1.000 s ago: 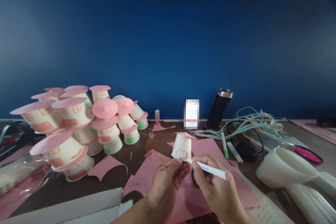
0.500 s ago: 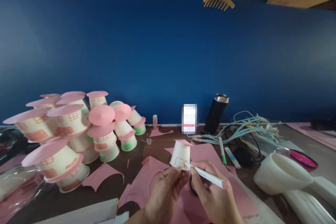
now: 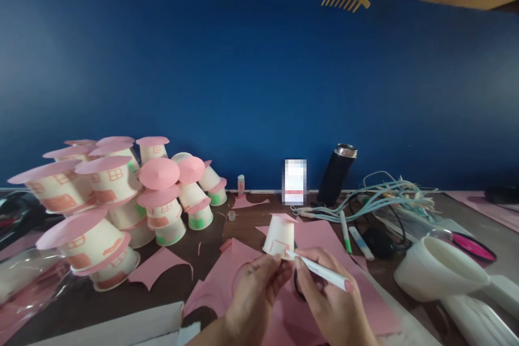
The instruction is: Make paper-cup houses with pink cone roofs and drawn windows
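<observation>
An upside-down white paper cup with a pink paper piece on its top is pinched at the rim by my left hand. My right hand grips a white marker, its tip touching the cup's side near the rim. A red outline, partly filled, shows on the cup there. Beneath both hands lie cut sheets of pink paper. To the left, decorated cups with pink cone tops and drawn windows and doors are stacked in a group.
A black bottle stands by the blue partition, beside a blurred phone-like screen. Green and blue markers, tangled cables, and stacked white cups lie to the right. A white box is at front left.
The red drawing on the cup has gained a little more line and colour near the marker's tip. The hands hold nearly the same pose, while the view has shifted slightly.
</observation>
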Motion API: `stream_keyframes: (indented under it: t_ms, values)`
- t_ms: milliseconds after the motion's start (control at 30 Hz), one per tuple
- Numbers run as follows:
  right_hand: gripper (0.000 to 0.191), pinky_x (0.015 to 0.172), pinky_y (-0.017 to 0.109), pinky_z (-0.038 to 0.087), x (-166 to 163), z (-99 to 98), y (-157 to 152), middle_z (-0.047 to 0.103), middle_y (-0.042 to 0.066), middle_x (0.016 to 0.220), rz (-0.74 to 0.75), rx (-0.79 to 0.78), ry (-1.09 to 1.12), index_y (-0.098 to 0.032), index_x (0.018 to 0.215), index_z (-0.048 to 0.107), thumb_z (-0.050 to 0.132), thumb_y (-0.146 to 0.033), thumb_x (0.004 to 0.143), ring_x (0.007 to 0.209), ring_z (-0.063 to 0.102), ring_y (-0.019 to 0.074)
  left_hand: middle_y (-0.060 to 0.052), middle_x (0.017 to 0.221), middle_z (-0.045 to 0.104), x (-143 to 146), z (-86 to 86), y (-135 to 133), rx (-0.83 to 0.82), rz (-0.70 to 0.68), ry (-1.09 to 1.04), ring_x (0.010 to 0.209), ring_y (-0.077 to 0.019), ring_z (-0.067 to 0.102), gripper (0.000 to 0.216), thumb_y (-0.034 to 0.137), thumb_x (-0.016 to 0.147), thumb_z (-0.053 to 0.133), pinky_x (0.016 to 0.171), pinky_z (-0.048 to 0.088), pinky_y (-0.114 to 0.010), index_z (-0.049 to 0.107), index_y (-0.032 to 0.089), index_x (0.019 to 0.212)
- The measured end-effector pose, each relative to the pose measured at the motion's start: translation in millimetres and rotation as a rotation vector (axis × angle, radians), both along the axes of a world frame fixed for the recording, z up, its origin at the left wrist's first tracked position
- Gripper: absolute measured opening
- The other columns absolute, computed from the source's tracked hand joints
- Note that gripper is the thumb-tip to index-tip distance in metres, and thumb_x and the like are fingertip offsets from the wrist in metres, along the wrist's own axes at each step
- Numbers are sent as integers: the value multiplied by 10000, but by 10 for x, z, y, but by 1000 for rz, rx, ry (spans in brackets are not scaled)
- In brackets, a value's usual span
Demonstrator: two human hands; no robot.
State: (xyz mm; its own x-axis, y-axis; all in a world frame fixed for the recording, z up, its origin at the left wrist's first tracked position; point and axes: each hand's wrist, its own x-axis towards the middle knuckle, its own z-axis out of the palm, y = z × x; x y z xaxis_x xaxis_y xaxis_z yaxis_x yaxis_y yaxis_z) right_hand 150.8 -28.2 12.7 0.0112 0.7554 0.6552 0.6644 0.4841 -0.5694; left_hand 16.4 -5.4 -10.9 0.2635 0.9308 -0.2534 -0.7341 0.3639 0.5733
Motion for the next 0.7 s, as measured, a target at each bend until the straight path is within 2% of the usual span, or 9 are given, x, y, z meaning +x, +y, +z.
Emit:
stream_keyframes:
  t_ms: [233, 500, 700]
  values:
    - [115, 529, 196, 511, -13, -18, -29, 694, 16, 741, 27, -88, 20, -222, 903, 632, 541, -282, 939, 641, 683, 146, -102, 774, 739, 6, -9, 20, 11, 5, -6, 779, -163, 681, 132, 201, 727, 784, 803, 573, -254, 754, 73, 736]
    - [103, 617, 205, 538, 41, -73, 7, 703, 29, 823, -18, -34, 37, -224, 992, 627, 554, -275, 939, 697, 686, 147, -131, 842, 754, 13, -53, 23, 36, -13, -2, 830, -186, 690, 179, 223, 731, 787, 862, 556, -291, 761, 60, 800]
    - [110, 547, 208, 523, 19, -41, -9, 709, 34, 802, 11, -58, 14, -219, 969, 635, 549, -280, 939, 673, 685, 158, -122, 831, 742, 5, 3, 0, 62, -16, 2, 823, -179, 678, 192, 239, 718, 799, 848, 548, -281, 761, 66, 792]
